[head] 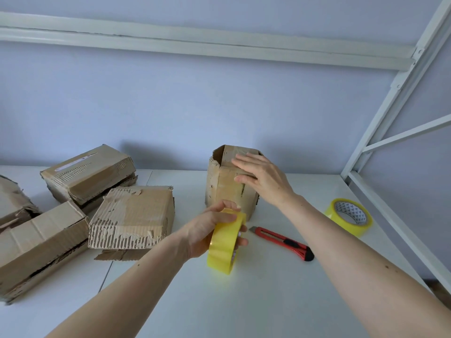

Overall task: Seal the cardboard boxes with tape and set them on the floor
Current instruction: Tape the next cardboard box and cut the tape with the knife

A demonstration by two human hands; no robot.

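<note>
Mid tabletop [268, 301], white: upright cardboard box [225, 184], right hand [262, 178] flat on it, fingers straight. Left hand [210, 234] grips yellow tape roll [225, 242]. Red box cutter [284, 242], spare tape roll [349, 217] right; four worn boxes [133, 215] left. Pale blue wall [170, 98], white metal frame [395, 91].

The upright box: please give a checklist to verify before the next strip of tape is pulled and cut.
1. Box steadied: ok, the right hand lies flat on its front.
2. Roll in hand: ok, the left hand grips it in front of the box.
3. Tape running from roll to box: cannot tell, the film is too clear to see.
4. Cutter within reach: ok, it lies on the table right of the roll.
5. Cutter blade retracted: not ok, the tip shows.
6. Top flaps closed: cannot tell; the left edge gapes.
</note>
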